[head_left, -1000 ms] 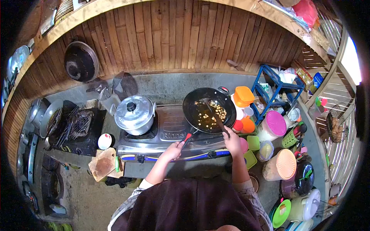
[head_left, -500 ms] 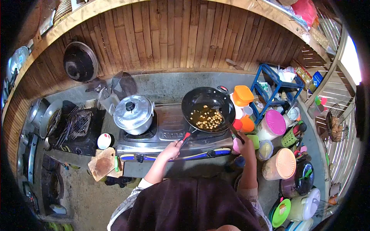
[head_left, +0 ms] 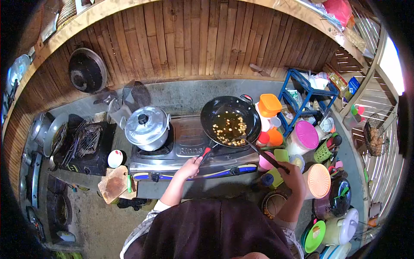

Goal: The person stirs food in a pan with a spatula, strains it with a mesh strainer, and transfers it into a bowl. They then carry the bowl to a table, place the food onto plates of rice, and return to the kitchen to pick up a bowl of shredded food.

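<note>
A black wok (head_left: 215, 110) rests on the right burner of the gas stove (head_left: 188, 138). Small pale-brown pieces (head_left: 230, 127) lie in dark oil inside it. My left hand (head_left: 189, 167) is closed round the wok's red-and-black handle (head_left: 206, 154). In my right hand (head_left: 294, 178) is a long dark spatula (head_left: 264, 154), its tip among the pieces at the wok's near right side. The exact shape of its blade is hard to make out. On the left burner stands a lidded silver pot (head_left: 148, 127).
Close to the wok's right are an orange container (head_left: 270, 105), a red-lidded jar (head_left: 262, 139) and a blue rack (head_left: 308, 93). Tubs with pink (head_left: 306, 134) and peach lids (head_left: 317, 181) stand beyond my right hand. At left are a cutting board (head_left: 114, 184) and a blackened grill stove (head_left: 88, 144).
My right hand has moved right and toward me, bringing the spatula tip to the wok's near side. The pieces have spread out. My left hand stays on the handle.
</note>
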### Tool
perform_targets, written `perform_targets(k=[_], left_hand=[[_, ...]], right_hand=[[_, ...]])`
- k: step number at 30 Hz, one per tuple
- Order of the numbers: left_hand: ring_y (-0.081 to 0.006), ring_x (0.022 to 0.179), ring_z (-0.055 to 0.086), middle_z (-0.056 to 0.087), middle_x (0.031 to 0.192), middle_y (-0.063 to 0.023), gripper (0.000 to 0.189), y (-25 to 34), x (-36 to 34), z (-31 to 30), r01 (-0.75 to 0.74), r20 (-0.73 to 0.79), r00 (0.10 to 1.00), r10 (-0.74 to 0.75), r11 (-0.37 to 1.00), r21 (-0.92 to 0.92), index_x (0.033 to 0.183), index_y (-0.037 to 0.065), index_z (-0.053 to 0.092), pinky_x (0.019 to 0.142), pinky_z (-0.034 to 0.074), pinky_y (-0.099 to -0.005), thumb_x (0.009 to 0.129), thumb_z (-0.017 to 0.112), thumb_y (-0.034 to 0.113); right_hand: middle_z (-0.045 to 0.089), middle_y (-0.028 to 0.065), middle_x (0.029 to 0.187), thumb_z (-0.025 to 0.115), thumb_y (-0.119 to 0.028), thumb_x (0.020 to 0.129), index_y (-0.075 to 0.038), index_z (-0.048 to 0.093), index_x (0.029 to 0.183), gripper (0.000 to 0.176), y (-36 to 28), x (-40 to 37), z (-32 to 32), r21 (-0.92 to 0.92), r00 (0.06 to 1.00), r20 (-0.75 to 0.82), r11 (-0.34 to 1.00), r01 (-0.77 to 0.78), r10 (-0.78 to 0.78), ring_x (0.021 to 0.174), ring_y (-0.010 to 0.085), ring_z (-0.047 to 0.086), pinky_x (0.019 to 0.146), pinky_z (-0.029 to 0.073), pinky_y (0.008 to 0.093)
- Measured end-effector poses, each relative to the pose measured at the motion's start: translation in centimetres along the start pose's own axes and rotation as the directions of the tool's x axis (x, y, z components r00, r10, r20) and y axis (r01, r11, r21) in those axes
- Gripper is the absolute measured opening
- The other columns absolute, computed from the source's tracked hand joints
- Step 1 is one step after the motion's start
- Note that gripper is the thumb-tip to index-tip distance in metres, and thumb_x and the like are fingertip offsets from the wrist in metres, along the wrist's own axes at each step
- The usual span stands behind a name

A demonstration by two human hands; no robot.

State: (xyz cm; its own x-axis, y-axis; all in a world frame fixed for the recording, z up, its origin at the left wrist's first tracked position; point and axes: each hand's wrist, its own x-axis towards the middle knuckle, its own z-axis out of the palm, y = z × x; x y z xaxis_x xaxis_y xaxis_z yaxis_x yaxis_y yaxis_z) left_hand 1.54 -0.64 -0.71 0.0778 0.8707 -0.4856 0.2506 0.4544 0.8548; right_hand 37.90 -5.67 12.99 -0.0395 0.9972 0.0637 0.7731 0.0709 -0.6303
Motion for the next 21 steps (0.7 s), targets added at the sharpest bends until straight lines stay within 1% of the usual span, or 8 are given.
perform_targets(k=[2, 5, 7, 11, 16, 17, 19, 21], left_hand=[[-0.0096, 0.038, 0.039, 0.043, 0.054, -0.0011, 0.039, 0.0, 0.0, 0.0, -0.002, -0.018, 1.000, 0.002, 1.000, -0.001, 0.107, 0.005, 0.045, 0.033, 0.030, -0.0239, 0.089, 0.039, 0.039], [-0.0094, 0.038, 0.038, 0.043, 0.054, -0.0008, 0.039, 0.3, -0.3, 0.0, -0.014, -0.005, 1.000, 0.014, 1.000, -0.006, 0.107, 0.005, 0.045, 0.033, 0.030, -0.0238, 0.089, 0.039, 0.039], [-0.0094, 0.038, 0.038, 0.043, 0.054, -0.0008, 0.039, 0.4, -0.4, 0.1, -0.015, -0.008, 1.000, 0.015, 1.000, -0.005, 0.108, 0.005, 0.045, 0.033, 0.029, -0.0237, 0.089, 0.039, 0.039], [-0.0097, 0.039, 0.039, 0.043, 0.054, -0.0009, 0.040, 0.3, -0.4, 0.0, -0.027, -0.011, 1.000, 0.027, 1.000, 0.000, 0.111, 0.006, 0.044, 0.033, 0.030, -0.0241, 0.089, 0.039, 0.038], [-0.0100, 0.039, 0.040, 0.043, 0.053, -0.0009, 0.039, 0.5, -0.4, 0.1, -0.006, -0.023, 1.000, 0.007, 0.999, 0.031, 0.109, 0.008, 0.044, 0.034, 0.031, -0.0244, 0.089, 0.039, 0.041], [-0.0097, 0.038, 0.040, 0.043, 0.052, -0.0008, 0.038, 0.4, -0.4, 0.1, -0.008, -0.026, 1.000, 0.008, 0.999, 0.034, 0.105, 0.009, 0.045, 0.035, 0.032, -0.0239, 0.089, 0.039, 0.043], [-0.0101, 0.039, 0.040, 0.043, 0.053, -0.0008, 0.038, 0.6, -0.3, 0.0, 0.009, -0.020, 1.000, -0.009, 0.999, 0.033, 0.109, 0.008, 0.043, 0.035, 0.031, -0.0246, 0.089, 0.039, 0.040], [-0.0105, 0.040, 0.039, 0.043, 0.055, -0.0008, 0.039, 0.7, -0.4, 0.0, 0.026, -0.013, 1.000, -0.026, 0.999, 0.032, 0.112, 0.007, 0.041, 0.034, 0.031, -0.0253, 0.089, 0.039, 0.038]], right_hand=[[0.063, 0.0159, 0.083, 0.061, -0.010, 0.075, -0.003, 0.059, 0.103, 0.030, -0.3, -0.5, -0.6, 0.025, 0.999, 0.018, 0.999, -0.045, 0.045, 0.071, 0.0219, 0.060, 0.067, 0.045, 0.0309], [0.063, 0.0150, 0.080, 0.061, -0.010, 0.075, -0.002, 0.059, 0.103, 0.029, -0.3, -1.3, -1.5, -0.052, 0.992, -0.075, 0.994, 0.101, -0.104, 0.069, 0.0187, 0.059, 0.065, 0.045, 0.0297], [0.061, 0.0190, 0.085, 0.058, -0.010, 0.076, 0.000, 0.059, 0.098, 0.025, -1.6, -1.8, -2.4, -0.043, 0.998, -0.032, 0.998, -0.046, 0.045, 0.078, 0.0315, 0.061, 0.069, 0.045, 0.0356], [0.062, 0.0189, 0.085, 0.059, -0.010, 0.075, -0.002, 0.060, 0.098, 0.025, -0.7, -2.3, -2.5, 0.017, 0.997, -0.082, 1.000, 0.003, -0.002, 0.078, 0.0315, 0.061, 0.070, 0.045, 0.0354], [0.061, 0.0192, 0.086, 0.060, -0.011, 0.075, -0.003, 0.059, 0.100, 0.026, -1.2, -2.3, -2.4, -0.093, 0.997, -0.051, 0.994, -0.064, 0.060, 0.081, 0.0333, 0.060, 0.072, 0.045, 0.0359], [0.061, 0.0192, 0.086, 0.060, -0.011, 0.075, -0.003, 0.059, 0.100, 0.026, -1.4, -2.3, -2.0, -0.092, 0.997, -0.051, 0.994, -0.064, 0.059, 0.081, 0.0333, 0.060, 0.072, 0.045, 0.0359], [0.063, 0.0159, 0.081, 0.062, -0.011, 0.074, -0.002, 0.059, 0.101, 0.029, -1.3, -2.1, -1.0, -0.103, 0.990, -0.123, 0.993, 0.059, -0.071, 0.068, 0.0201, 0.059, 0.064, 0.046, 0.0302], [0.062, 0.0167, 0.083, 0.062, -0.011, 0.074, -0.002, 0.059, 0.102, 0.029, 0.8, -1.1, 0.7, -0.064, 0.993, -0.095, 0.996, 0.069, -0.075, 0.071, 0.0212, 0.060, 0.066, 0.046, 0.0308]])
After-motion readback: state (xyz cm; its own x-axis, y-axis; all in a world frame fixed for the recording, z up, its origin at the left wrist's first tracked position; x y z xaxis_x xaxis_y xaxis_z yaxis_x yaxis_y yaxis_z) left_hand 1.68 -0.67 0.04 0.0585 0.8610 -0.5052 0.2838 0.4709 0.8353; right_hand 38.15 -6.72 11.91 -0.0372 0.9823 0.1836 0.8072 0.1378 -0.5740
